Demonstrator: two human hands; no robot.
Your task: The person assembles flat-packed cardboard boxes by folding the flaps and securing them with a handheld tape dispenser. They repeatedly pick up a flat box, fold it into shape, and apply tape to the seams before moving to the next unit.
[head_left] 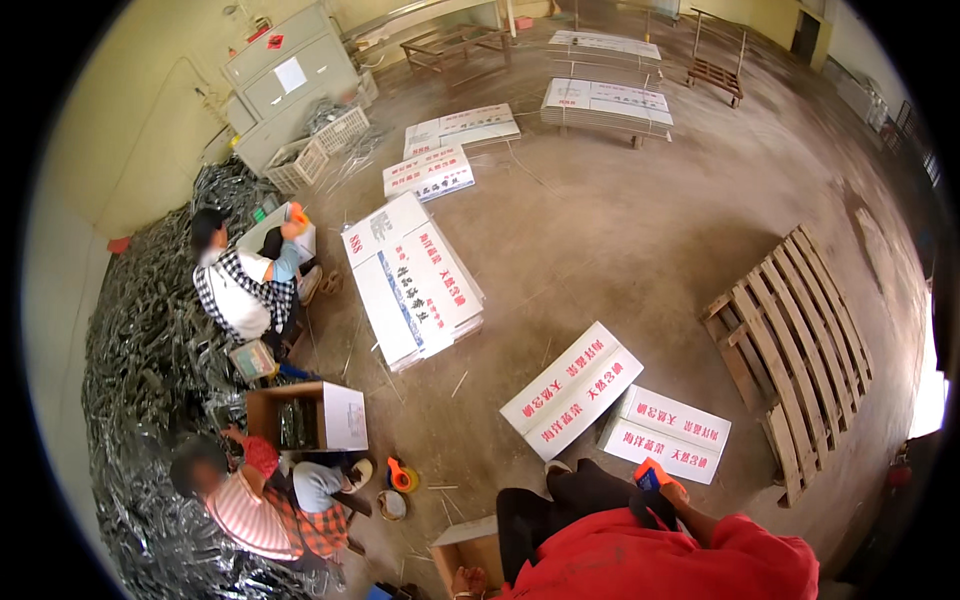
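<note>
At the lower right, my right hand [676, 492] is closed around an orange and blue tape dispenser [652, 475], held beside my dark trouser leg. My left hand [468, 582] is low in the middle, its fingers curled at the side of an open brown cardboard box [470, 548]; the frame's lower edge cuts off much of this box. Two closed white cartons with red print, a longer one [572, 392] and a shorter one [666, 434], lie on the floor just ahead of my knees.
Two people [245, 290] [265, 490] sit left by a heap of dark plastic-wrapped packs [140, 370]. An open carton [345, 418] stands by the nearer one. Flat cartons [410, 280] are stacked mid-floor, others [605, 105] farther back. A wooden pallet [800, 360] lies right.
</note>
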